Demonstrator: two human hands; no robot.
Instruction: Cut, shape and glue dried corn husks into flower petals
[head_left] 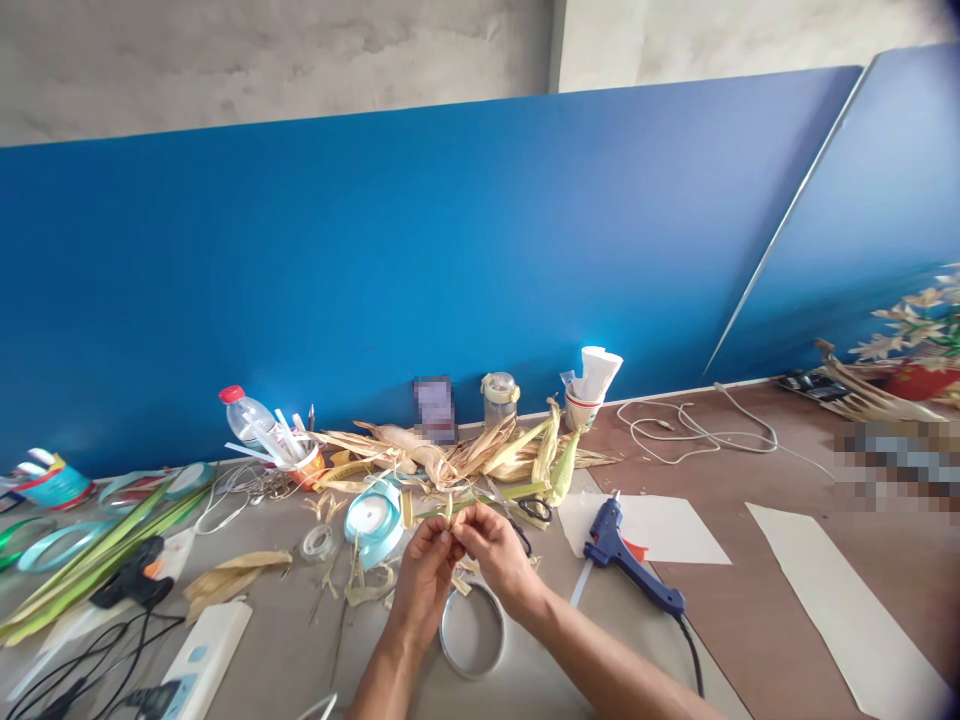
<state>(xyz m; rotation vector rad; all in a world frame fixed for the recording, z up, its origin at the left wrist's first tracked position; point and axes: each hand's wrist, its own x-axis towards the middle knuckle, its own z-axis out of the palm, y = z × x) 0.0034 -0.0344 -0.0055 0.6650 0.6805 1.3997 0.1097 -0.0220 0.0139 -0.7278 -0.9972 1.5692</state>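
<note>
My left hand [427, 560] and my right hand [493, 548] meet over the table, fingertips pinched together on a small pale strip of corn husk [450, 506]. Its tip sticks up between the fingers, which hide the rest. Just below the hands lies a silvery ring [502, 634], flat on the grey surface. Behind them spreads a heap of dried corn husks [427, 455], with a greener husk [562, 470] at its right end. Dark-handled scissors [535, 510] lie partly hidden behind my right hand. A light-blue ribbon roll [373, 515] is to the left.
On the right, a blue glue gun [630, 560] with a trailing cord rests partly over white paper [686, 530]. A power strip [210, 655] and black cables occupy the front left. Cups of sticks, a bottle [251, 418] and a jar [500, 400] stand along the blue partition [450, 270].
</note>
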